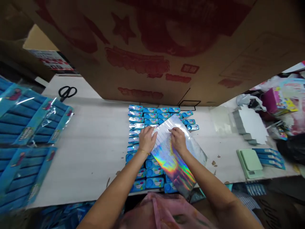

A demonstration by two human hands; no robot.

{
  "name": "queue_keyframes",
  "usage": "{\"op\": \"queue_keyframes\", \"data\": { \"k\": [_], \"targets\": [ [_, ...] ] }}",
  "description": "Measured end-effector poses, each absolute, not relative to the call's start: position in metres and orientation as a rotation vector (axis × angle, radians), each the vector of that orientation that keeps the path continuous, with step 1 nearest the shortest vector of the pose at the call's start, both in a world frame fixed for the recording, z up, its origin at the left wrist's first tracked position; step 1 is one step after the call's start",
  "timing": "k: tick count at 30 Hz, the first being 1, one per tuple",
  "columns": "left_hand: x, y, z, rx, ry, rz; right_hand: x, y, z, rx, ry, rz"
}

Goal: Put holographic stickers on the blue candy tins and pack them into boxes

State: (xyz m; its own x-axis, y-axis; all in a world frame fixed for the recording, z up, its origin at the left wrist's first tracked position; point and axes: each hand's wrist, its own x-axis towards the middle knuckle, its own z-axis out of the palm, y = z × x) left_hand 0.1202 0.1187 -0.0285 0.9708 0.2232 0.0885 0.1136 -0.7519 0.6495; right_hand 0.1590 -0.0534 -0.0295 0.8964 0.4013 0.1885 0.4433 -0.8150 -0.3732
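A shiny holographic silver sheet (164,160) lies at a slant over rows of small blue packs (153,182) on the table, its upper part crossed by pale strips. At the sheet's upper left edge is my left hand (146,140), fingers apart and lying over the packs, the thumb beside the sheet. My right hand (178,140) is closed over the upper middle of the sheet, thumb and forefinger pinched at its surface. Whether a single strip is between those fingertips is too small to tell. The sheet and my forearms hide part of the packs.
A large cardboard carton (152,76) stands behind the packs. Bagged blue packs (30,127) lie left, near black-handled scissors (67,93). To the right are a pale green scale (250,163), stacked white cards (254,125), more blue packs (269,158) and plastic bags (251,101).
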Motion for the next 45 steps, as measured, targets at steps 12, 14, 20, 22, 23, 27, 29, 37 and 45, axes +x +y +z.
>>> {"op": "queue_keyframes", "data": {
  "k": [12, 14, 20, 22, 23, 27, 29, 37, 45],
  "targets": [
    [0.212, 0.046, -0.051, 2.513, 0.544, 0.206, 0.279, -0.081, -0.044, -2.834, -1.235, -0.031],
    [0.212, 0.045, -0.052, 2.496, 0.558, 0.237, 0.278, -0.087, -0.047, -2.79, -1.365, -0.085],
    [0.213, 0.045, -0.054, 2.47, 0.567, 0.261, 0.272, -0.096, -0.052, -2.767, -1.456, -0.156],
    [0.213, 0.046, -0.054, 2.472, 0.564, 0.259, 0.271, -0.097, -0.052, -2.746, -1.457, -0.145],
    [0.213, 0.046, -0.055, 2.477, 0.562, 0.259, 0.27, -0.097, -0.052, -2.732, -1.453, -0.136],
    [0.212, 0.046, -0.058, 2.483, 0.567, 0.268, 0.259, -0.104, -0.036, -2.693, -1.3, -0.098],
    [0.214, 0.046, -0.058, 2.469, 0.569, 0.267, 0.249, -0.109, -0.019, -2.657, -1.12, -0.086],
    [0.196, 0.054, -0.023, 1.999, 0.463, 0.119, 0.201, -0.121, 0.038, -2.056, -0.338, 0.309],
    [0.079, 0.077, 0.01, 1.103, 0.516, -0.123, 0.118, -0.069, 0.039, -1.463, 0.225, 0.579]
  ]
}}
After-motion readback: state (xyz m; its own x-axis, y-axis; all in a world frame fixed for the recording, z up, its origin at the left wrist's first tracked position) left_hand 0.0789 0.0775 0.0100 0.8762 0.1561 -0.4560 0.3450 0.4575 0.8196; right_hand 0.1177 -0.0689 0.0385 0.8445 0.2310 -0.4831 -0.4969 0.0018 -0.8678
